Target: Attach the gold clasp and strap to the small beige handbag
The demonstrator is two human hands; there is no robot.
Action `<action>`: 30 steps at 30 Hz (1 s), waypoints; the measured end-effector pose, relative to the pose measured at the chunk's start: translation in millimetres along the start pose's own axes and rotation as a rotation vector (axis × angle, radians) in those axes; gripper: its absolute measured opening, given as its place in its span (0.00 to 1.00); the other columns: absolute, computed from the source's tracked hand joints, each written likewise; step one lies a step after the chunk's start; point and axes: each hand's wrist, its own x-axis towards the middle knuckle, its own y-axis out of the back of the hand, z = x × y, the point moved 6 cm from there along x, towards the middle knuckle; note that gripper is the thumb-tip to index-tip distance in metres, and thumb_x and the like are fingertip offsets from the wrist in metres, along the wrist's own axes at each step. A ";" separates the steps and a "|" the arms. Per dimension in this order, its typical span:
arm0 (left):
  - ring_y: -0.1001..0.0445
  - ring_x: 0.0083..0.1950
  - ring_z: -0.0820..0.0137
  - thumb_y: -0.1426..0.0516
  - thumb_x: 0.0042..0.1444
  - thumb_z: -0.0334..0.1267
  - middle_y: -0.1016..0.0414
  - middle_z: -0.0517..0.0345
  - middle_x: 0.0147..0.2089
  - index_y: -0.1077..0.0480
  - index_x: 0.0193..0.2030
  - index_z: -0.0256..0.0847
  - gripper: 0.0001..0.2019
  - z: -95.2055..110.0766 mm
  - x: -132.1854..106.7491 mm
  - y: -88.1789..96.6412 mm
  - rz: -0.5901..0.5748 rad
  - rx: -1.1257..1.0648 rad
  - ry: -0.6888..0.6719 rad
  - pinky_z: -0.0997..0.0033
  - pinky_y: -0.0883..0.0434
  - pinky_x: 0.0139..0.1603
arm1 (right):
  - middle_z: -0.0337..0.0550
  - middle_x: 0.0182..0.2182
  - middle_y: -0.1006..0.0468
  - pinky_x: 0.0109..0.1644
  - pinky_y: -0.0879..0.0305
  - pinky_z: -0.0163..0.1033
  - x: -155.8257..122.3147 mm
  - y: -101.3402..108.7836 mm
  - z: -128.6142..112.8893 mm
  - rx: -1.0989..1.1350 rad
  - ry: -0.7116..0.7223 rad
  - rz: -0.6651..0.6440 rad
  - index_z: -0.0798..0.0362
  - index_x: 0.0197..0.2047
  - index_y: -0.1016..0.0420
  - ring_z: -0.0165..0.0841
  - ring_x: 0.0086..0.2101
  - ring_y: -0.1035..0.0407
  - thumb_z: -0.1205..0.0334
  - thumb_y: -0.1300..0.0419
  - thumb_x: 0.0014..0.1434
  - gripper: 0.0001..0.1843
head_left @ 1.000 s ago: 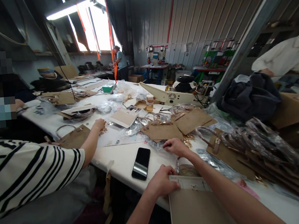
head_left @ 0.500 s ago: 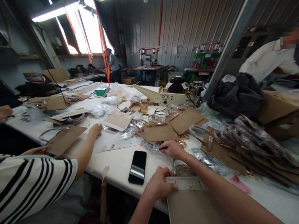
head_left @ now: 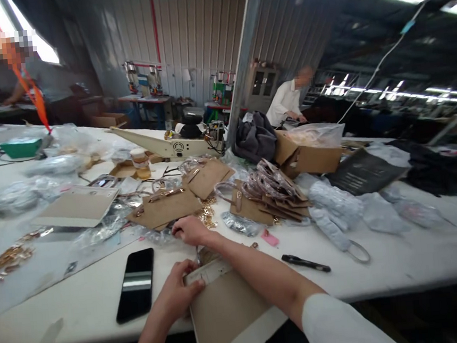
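Beige board (head_left: 227, 313), lower centre, may drop if the left hand (head_left: 177, 292), pinching its corner, loosens; right hand (head_left: 192, 231) curls, hold unclear.

L hand (head_left: 180, 289) sits low in the frame, a bit L of ctr, thumb stuck out to the R w/ fingers bent fwd of it in a clamping pose, its bare L forearm (head_left: 152, 333) slanting up from the btm edge. R hand (head_left: 191, 231) is just above it in the frame, back up, fingers curled w/ tips to the L, exact finger closure unclear. R forearm (head_left: 261, 270) runs diag. up-left from lower R, bare to approx. the elbow, pale sleeve beyond.
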 end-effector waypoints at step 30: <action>0.23 0.52 0.51 0.37 0.50 0.59 0.20 0.47 0.53 0.24 0.52 0.40 0.29 6.7 -5.8 1.7 0.014 0.103 0.095 0.53 0.28 0.58 | 0.43 0.40 0.16 0.50 0.30 0.37 -227.5 125.5 134.1 -0.025 -0.198 0.227 0.52 0.41 0.14 0.37 0.42 0.23 0.70 0.35 0.73 0.10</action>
